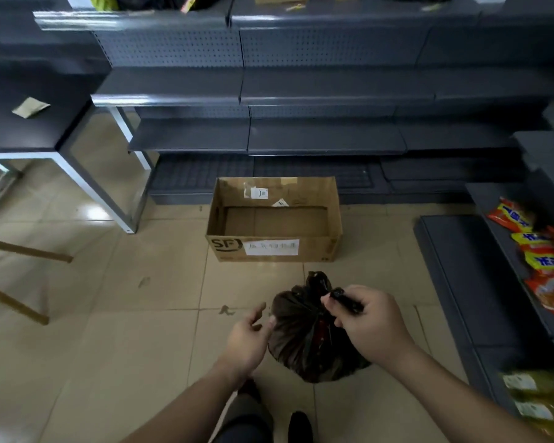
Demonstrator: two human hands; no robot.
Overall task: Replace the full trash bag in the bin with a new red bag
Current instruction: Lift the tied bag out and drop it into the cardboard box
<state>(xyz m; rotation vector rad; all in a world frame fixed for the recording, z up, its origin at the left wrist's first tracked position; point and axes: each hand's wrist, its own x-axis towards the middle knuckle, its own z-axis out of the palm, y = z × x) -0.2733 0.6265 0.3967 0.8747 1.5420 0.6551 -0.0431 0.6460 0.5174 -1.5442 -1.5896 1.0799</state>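
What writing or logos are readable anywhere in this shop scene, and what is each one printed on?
"SF": printed logo on the front of the cardboard box.
White paper label beside the logo: handwritten, too blurred to read.
Small stickers on the box's inner back wall: too small to read.
Red and yellow snack packets on the right shelf: blue characters, blurred.
Labels on the yellow-green packs, lower right: unreadable.

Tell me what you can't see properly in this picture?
- Inside the dark bag, head view: its film is too dark to show the contents.
- Bag knot: the right hand covers part of it.
- Snack packets: cut by the right edge and blurred.
- Writing on the box label: too small to read.
- Bin and red bag: nowhere in view.
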